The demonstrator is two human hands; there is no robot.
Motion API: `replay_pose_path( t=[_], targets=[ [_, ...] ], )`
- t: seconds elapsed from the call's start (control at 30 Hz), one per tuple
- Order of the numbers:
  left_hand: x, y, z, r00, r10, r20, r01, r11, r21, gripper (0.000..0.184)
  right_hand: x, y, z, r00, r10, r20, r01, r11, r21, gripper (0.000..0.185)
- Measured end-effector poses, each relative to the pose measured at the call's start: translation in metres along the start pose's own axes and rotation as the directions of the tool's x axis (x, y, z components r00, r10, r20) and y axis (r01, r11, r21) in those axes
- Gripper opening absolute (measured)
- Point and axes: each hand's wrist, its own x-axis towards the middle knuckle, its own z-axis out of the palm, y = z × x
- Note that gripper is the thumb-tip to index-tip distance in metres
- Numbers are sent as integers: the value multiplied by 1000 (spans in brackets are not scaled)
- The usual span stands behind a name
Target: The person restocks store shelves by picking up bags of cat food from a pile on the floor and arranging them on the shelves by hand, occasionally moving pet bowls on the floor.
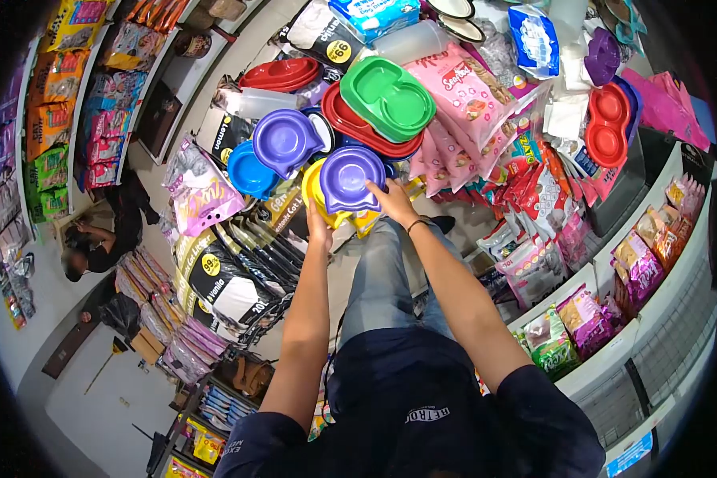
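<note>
A purple pet bowl (352, 180) with a spout-like tab sits in front of me, overlapping a yellow bowl (314, 191). My left hand (319, 228) is closed at the lower left edge of these bowls, its fingers partly hidden beneath. With its thumb over the rim, my right hand (393, 201) grips the purple bowl from the right. Just beyond lie another purple bowl (285, 142), a blue bowl (252, 172) and a green double bowl (387, 97). That green one rests on a red double bowl (336, 113).
Pink bags (462, 95) are piled at the back right, near another red double bowl (607, 127). Stacked cat litter bags (235, 275) stand on the left. Shelves of packets (60, 107) line the far left, where a person (111, 231) is. A shelf (613, 350) borders the right.
</note>
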Motion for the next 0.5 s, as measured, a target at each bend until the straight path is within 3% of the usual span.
replay_pose_path(
  t=[0.07, 0.2, 0.37, 0.47, 0.5],
  targets=[
    [1, 1, 0, 995, -93, 38, 92, 996, 19, 79, -5, -2, 8, 992, -92, -92, 59, 949, -311, 94],
    [-5, 3, 8, 985, -167, 48, 158, 977, 142, 93, -20, -10, 12, 996, -57, -62, 26, 908, -418, 102],
    [-3, 6, 4, 981, -180, 78, 170, 979, 114, 98, -32, -19, 11, 982, -83, -167, 6, 910, -415, 103],
    [-3, 3, 10, 989, -123, 76, 113, 986, 123, 99, -37, -17, 4, 951, -140, -274, 49, 948, -315, 86],
    [-5, 2, 11, 994, -111, -12, 112, 990, 89, 95, -39, -12, -4, 945, -132, -298, 33, 948, -316, 86]
  ],
)
